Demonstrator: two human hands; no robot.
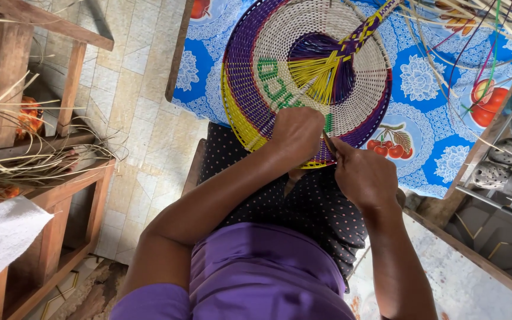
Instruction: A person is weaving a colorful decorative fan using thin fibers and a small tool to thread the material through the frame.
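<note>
Nearest you, your purple top and dotted dark skirt (315, 207) fill the lower centre. Your left hand (296, 135) is curled closed on the near rim of a round woven fan (306, 77) at about 12 o'clock from your lap. At 1 o'clock, your right hand (364, 176) pinches what looks like a thin strand at the fan's edge, though it is hard to make out. Beyond lies a blue floral cloth (422, 118); at 9 o'clock, a wooden bench (60, 237) holds dry straw.

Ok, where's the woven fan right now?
In the head view, the woven fan lies top centre on the blue floral cloth, its near rim under the left hand and right hand.
</note>
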